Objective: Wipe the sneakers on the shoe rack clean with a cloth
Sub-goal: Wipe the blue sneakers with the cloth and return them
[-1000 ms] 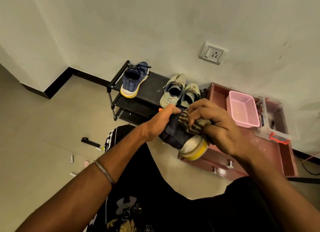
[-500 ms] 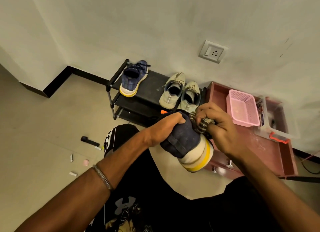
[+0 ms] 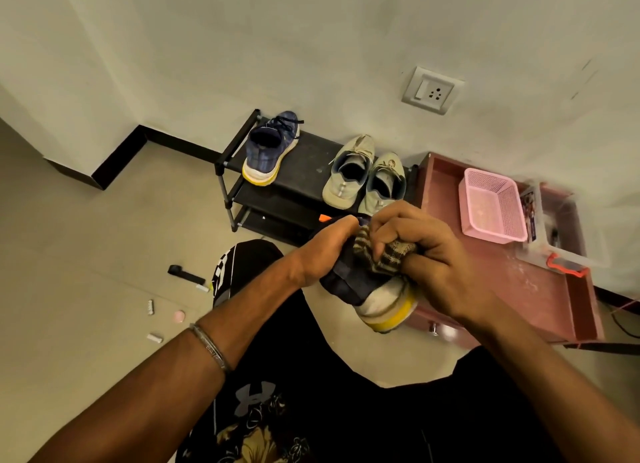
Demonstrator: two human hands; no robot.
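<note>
Right hand [image 3: 440,254] slid its bunched cloth [image 3: 388,254] back over the navy sneaker [image 3: 360,286] that left hand [image 3: 322,251] grips; three sneakers on the rack [image 3: 311,157] beyond, pink basket [image 3: 491,203] right.

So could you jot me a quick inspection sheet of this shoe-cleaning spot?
Surface: black shoe rack against the wall, top shelf dusty.
Job's things: navy sneaker held up; striped cloth pressed on it; second navy sneaker and beige pair on the rack.
Clutter: small bits on the floor; pink basket on a reddish cabinet.
Hands: left hand grips the sneaker; right hand grips the cloth.
Cables: a dark cable at far right.
Surroundings: pale wall, wall socket, tiled floor.
</note>
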